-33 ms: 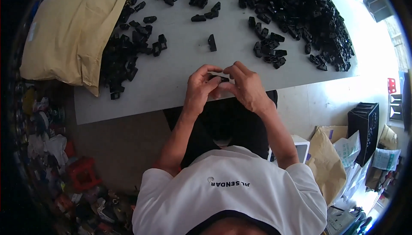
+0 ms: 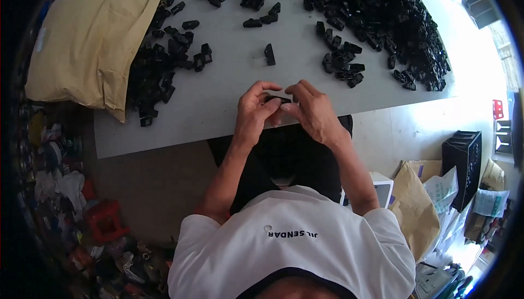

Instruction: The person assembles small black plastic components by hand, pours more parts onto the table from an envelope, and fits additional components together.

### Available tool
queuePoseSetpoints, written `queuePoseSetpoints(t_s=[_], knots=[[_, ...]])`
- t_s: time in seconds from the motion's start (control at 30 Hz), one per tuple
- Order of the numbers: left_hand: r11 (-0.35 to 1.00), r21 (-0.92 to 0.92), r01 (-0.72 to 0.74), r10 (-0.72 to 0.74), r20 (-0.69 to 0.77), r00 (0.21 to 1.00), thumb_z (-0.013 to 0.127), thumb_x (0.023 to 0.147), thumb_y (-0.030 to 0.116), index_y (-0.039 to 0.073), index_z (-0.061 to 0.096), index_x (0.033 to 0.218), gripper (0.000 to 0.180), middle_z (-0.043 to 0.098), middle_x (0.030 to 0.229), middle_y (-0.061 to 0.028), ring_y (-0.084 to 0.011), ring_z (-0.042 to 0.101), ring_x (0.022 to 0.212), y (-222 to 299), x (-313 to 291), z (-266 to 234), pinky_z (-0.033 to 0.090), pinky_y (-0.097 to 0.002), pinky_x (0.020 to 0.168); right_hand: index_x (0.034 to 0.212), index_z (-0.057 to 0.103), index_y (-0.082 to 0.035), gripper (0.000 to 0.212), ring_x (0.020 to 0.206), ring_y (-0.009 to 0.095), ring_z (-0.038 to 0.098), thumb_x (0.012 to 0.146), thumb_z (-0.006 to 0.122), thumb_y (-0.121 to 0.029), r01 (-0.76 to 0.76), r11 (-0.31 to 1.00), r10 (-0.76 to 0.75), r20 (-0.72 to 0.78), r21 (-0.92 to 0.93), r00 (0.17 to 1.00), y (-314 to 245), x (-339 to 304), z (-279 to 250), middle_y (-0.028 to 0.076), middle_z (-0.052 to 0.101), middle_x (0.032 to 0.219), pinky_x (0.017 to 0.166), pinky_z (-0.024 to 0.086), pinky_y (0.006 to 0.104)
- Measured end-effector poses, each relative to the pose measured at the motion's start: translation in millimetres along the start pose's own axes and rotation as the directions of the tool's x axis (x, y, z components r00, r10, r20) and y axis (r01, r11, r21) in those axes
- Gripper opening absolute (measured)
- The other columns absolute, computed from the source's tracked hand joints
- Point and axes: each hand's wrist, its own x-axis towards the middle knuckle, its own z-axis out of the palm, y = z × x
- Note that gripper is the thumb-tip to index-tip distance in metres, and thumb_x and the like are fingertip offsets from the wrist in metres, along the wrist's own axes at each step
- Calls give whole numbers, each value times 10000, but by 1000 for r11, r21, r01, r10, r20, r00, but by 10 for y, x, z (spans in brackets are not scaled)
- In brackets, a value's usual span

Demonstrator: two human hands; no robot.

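A small black plastic part (image 2: 279, 99) is held between my two hands, just above the table's near edge. My left hand (image 2: 254, 112) is closed round its left end, with the thumb on top. At the right end, the thumb and bent fingers of my right hand (image 2: 316, 112) pinch it. The fingers cover most of the part, so its details cannot be made out. A single similar black part (image 2: 269, 54) lies alone on the white table (image 2: 229, 80), a little beyond my hands.
A large heap of black parts (image 2: 382, 15) covers the table's far right, with a small cluster (image 2: 344, 64) before it. More parts (image 2: 158, 69) lie at left beside a brown paper bag (image 2: 87, 48). A red stool (image 2: 105, 220) and a black crate (image 2: 463, 162) stand below.
My right thumb and fingers have shifted very slightly around the black plastic part. Everything else looks the same.
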Motion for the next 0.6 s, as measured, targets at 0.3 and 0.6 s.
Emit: queuePoseSetpoints(t_s=[0.3,0.6], knots=[[957,288,-30,-31,206,978,536,945,161,50,473,1252,332,546,738,-35,-127,589,654,100,-133,-97,482,-256,576,877,587,1,139,692,266,574,832,658,-110,-144,955,90,208,260,974,76,-374,13,131,579,780,646,462,325],[298,953,-60,384,-62,921,603,903,225,2,526,1062,284,606,944,-217,-354,630,796,181,1027,-97,486,-454,712,928,570,-37,150,818,350,616,815,624,-119,-438,785,279,-382,-438,881,402,228,-265,145,573,940,675,478,454]])
